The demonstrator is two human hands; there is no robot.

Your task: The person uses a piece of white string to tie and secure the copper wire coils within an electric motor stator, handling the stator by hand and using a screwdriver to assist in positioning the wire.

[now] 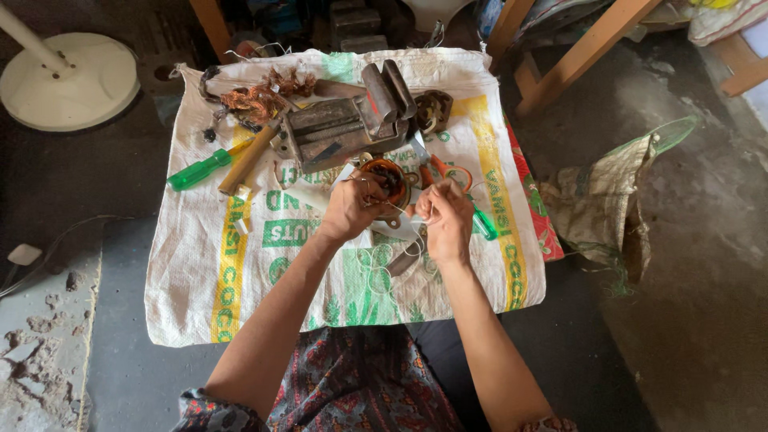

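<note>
A person's left hand (350,210) gripped a copper-wound motor coil (386,181) above a woven sack (240,272) on the floor, while the right hand (446,218) pinched a pale thread (400,211) (binding apparently partway done); a stripped wire heap (258,99) lay near a metal vise (344,124).

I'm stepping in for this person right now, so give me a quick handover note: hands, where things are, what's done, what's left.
Left hand: grips a round copper-wound coil, held over the sack.
Right hand: pinches a thin white thread running to the coil.
Around: metal vise behind the coil, orange scissors by the right hand, green screwdriver and wooden-handled tool at left, loose copper wire at the far left corner.
Done: thread is already on the coil.
Left: thread end is still loose in the fingers; how far the tying has got cannot be told.
</note>
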